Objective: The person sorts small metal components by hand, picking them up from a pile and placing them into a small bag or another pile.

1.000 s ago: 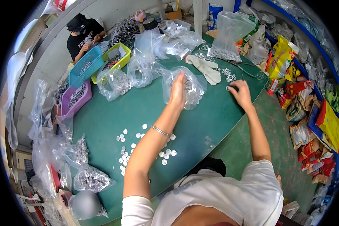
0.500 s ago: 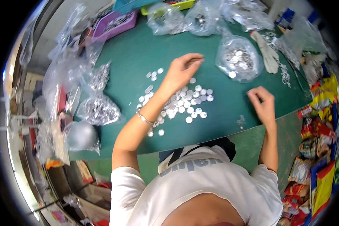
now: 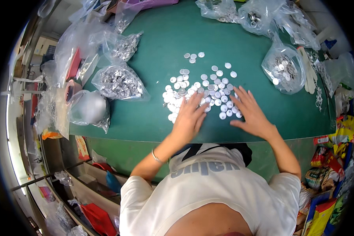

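Left hand (image 3: 189, 118) and right hand (image 3: 251, 112) are lying flat and open, gripping nothing, fingertips resting on the near edge of the scattered white scalloped caps (image 3: 202, 88) on the green table (image 3: 153, 118). Beyond and outward of the hands, clear bags of caps (image 3: 120, 82) are sitting; a hasty sweep risks pushing loose caps off the table.

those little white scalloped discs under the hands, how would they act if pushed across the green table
The small white scalloped discs lie flat in one loose layer, so they would probably slide and scatter rather than roll. They look thin and light, so a sweep of the left hand and right hand likely moves many together. Lying flush on the green table, single ones may be fiddly to pinch up.
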The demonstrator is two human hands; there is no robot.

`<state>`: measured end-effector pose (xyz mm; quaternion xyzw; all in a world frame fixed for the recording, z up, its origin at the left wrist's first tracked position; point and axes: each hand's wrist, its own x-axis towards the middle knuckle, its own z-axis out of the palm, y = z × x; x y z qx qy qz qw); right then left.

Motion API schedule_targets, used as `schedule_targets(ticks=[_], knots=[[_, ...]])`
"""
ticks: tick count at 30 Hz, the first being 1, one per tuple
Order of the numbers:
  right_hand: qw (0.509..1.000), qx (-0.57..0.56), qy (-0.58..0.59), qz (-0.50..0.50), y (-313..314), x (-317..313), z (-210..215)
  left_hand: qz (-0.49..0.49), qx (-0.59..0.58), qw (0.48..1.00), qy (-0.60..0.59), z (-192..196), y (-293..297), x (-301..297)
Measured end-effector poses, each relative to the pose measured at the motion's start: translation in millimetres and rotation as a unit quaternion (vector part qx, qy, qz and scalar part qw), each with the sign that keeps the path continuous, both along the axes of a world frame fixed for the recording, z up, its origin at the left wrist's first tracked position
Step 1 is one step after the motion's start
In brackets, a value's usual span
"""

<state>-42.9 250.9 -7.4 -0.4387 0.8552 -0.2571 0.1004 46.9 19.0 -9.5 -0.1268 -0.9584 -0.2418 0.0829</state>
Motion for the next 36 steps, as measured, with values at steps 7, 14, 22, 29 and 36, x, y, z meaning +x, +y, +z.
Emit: schedule_targets(ticks=[7,14,22,29,36], knots=[[0.999,0.006,0.036,-0.011,-18.7,31.3,-4.1,-0.028,0.644,0.512,-0.567,-16.1,12.4,73.5],[0.999,0.027,-0.013,0.027,-30.6,79.1,2.1,0.022,0.822,0.206,-0.53,-45.5,27.6,80.6],[0.98,-0.055,-0.113,0.155,-38.0,118.2,-9.3,0.024,0.897,0.095,-0.432,-79.0,35.0,90.1],[0.993,-0.1,0.055,0.035,-80.4,42.1,10.6,0.127,0.856,0.169,-0.472,-71.2,34.6,79.5],[0.997,-0.048,0.02,0.051,-83.0,35.1,-10.8,0.036,0.865,0.127,-0.483,-63.7,24.9,79.7]])
